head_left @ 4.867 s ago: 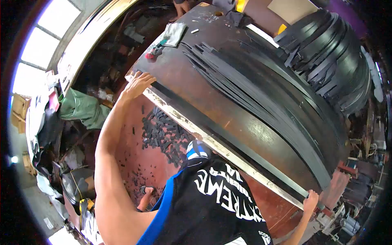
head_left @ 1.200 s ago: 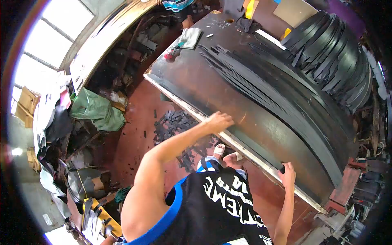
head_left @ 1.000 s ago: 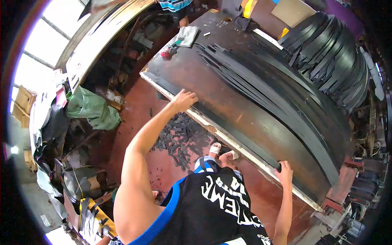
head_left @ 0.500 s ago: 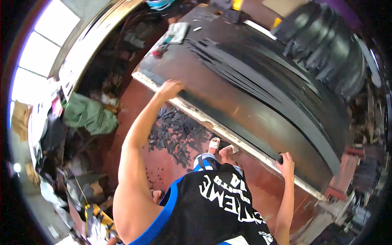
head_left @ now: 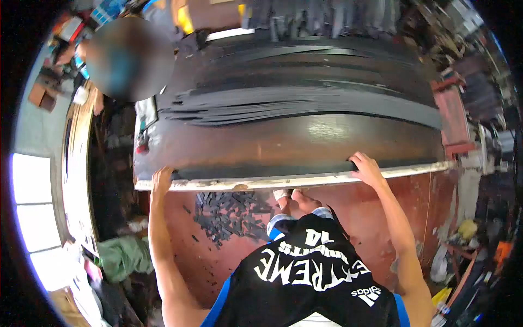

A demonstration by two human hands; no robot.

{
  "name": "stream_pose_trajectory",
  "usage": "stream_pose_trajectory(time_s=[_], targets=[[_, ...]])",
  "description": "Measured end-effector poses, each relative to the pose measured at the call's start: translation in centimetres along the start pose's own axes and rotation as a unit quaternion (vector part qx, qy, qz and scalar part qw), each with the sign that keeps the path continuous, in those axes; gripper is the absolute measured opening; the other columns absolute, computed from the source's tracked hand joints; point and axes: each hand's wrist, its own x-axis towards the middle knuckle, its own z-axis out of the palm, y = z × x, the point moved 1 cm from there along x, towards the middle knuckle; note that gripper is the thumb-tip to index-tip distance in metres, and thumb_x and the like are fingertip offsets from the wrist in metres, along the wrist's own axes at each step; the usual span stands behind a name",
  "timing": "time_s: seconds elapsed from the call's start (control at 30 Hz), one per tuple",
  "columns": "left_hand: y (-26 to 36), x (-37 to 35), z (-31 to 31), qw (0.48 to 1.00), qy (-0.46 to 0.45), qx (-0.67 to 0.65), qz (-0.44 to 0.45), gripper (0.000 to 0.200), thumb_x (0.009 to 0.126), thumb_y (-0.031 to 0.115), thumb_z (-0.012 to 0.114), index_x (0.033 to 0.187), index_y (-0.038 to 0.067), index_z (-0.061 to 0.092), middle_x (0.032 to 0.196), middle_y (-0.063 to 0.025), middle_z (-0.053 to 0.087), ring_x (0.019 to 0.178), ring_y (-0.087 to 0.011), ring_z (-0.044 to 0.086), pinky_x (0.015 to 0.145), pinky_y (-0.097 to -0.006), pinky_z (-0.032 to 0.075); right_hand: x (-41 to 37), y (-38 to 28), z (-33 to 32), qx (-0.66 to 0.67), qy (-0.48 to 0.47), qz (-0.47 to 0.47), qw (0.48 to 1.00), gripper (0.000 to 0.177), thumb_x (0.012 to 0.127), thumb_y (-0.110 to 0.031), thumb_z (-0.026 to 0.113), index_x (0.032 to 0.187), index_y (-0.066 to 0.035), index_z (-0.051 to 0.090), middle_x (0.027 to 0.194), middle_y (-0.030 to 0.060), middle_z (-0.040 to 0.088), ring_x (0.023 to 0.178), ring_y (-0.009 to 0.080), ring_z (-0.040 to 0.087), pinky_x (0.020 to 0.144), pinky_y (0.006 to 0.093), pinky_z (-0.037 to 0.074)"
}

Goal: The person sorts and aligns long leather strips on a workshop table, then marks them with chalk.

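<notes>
A long narrow black strip (head_left: pixel 261 172) lies along the near edge of the dark table (head_left: pixel 234 144), between my two hands. Its material is hard to make out. My left hand (head_left: pixel 161 180) is closed over the pale table edge, with its fingers at the strip's left end. My right hand (head_left: pixel 369 169) pinches a dark bit of the strip farther right, thumb and fingers bent. Beyond the strip, a bundle of long black strips (head_left: pixel 305 101) runs across the table. A red-handled tool (head_left: pixel 143 143) and a grey cloth (head_left: pixel 146 113) lie at the left side.
Many black offcuts (head_left: pixel 229 218) are scattered on the red floor below the table. Dark sheets (head_left: pixel 327 19) hang at the far side. A red frame (head_left: pixel 455 117) stands at the right end. Another person (head_left: pixel 122 68), blurred, is at the far left corner.
My view has turned, so the table edge now runs nearly level across it. Both hands remain at the near edge with the black strip between them.
</notes>
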Motion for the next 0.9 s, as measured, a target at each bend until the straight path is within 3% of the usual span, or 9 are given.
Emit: stream_pose_trajectory(time_s=[0.17,0.23,0.27,0.37,0.5,0.6,0.7,0.83,0.9], targets=[[-0.6,1.2,2.8,0.993,-0.093,0.065,-0.03,0.036,0.07,-0.002,0.062,0.105,0.005,0.061,0.105,-0.018,0.062,0.1,-0.0371,0.062,0.083,-0.0465,0.049,-0.1,0.0,-0.4,0.018,0.011,-0.018,1.0,0.047,0.069,-0.016,0.078,0.113,-0.007,0.062,0.108,0.0078,0.057,0.107,0.0294,0.059,0.088,0.0433,0.051],[2.7,1.7,0.9,0.993,-0.092,0.077,0.015,0.045,0.071,0.0,0.066,0.115,0.004,0.058,0.114,-0.018,0.06,0.1,-0.0385,0.062,0.082,-0.0501,0.049,-0.4,0.6,0.2,0.022,0.021,-0.003,1.0,0.047,0.069,-0.016,0.078,0.112,-0.007,0.062,0.108,0.0077,0.057,0.107,0.0288,0.059,0.088,0.0424,0.051],[4.5,2.3,0.4,0.988,-0.141,0.065,0.014,0.048,0.072,0.002,0.066,0.119,0.005,0.057,0.117,-0.0168,0.059,0.102,-0.0381,0.062,0.083,-0.0516,0.049,-0.6,1.0,0.6,0.031,0.028,-0.008,0.999,0.045,0.07,-0.016,0.077,0.111,-0.006,0.062,0.111,0.0089,0.057,0.11,0.0294,0.058,0.089,0.0429,0.051],[11.4,3.5,-0.6,0.989,-0.142,0.039,0.021,0.046,0.071,0.004,0.066,0.116,0.006,0.058,0.111,-0.0166,0.061,0.104,-0.038,0.061,0.085,-0.0507,0.05,-2.1,3.5,0.4,0.028,0.036,0.009,0.999,0.042,0.072,-0.014,0.074,0.111,-0.006,0.062,0.114,0.0105,0.057,0.113,0.0305,0.057,0.091,0.0435,0.05],[17.1,4.6,0.1,0.989,-0.087,0.023,0.121,0.051,0.071,0.009,0.074,0.119,0.008,0.055,0.122,-0.0181,0.057,0.102,-0.0422,0.061,0.083,-0.0512,0.052,-5.1,10.3,0.1,-0.037,0.072,0.071,0.994,0.035,0.073,-0.005,0.067,0.108,-0.007,0.065,0.111,0.013,0.061,0.11,0.0317,0.06,0.092,0.0439,0.05],[23.2,5.8,-2.5,0.988,-0.143,0.011,0.063,0.051,0.071,0.01,0.076,0.118,0.006,0.056,0.12,-0.0191,0.059,0.103,-0.0426,0.061,0.082,-0.0514,0.052,-8.2,15.8,-1.3,-0.105,0.097,0.092,0.985,0.032,0.073,-0.002,0.066,0.104,-0.008,0.065,0.108,0.0116,0.063,0.106,0.0318,0.061,0.093,0.0419,0.05],[25.7,6.9,-1.8,0.988,-0.134,0.035,0.073,0.046,0.071,0.009,0.075,0.114,0.006,0.06,0.115,-0.0192,0.062,0.102,-0.0421,0.061,0.083,-0.0507,0.052,-9.9,21.5,-0.7,-0.104,0.125,0.086,0.983,0.032,0.07,-0.004,0.069,0.102,-0.01,0.064,0.104,0.0086,0.064,0.106,0.0307,0.061,0.09,0.042,0.05],[27.7,7.1,-1.3,0.993,-0.104,0.043,0.047,0.039,0.072,0.004,0.067,0.111,0.005,0.066,0.108,-0.0211,0.067,0.096,-0.0433,0.064,0.082,-0.0487,0.051,-10.6,24.1,-1.4,-0.036,0.221,-0.023,0.974,0.016,0.067,-0.006,0.07,0.082,-0.006,0.065,0.086,0.0123,0.067,0.086,0.0327,0.067,0.071,0.043,0.054],[27.4,8.6,-1.2,0.99,-0.129,0.052,0.031,0.037,0.073,0.005,0.066,0.11,0.005,0.067,0.106,-0.0221,0.067,0.096,-0.0424,0.064,0.082,-0.0482,0.051,-9.4,25.1,0.0,0.001,0.341,-0.092,0.936,0.006,0.067,-0.006,0.068,0.068,-0.004,0.063,0.071,0.0145,0.066,0.071,0.0354,0.067,0.058,0.0437,0.054]])
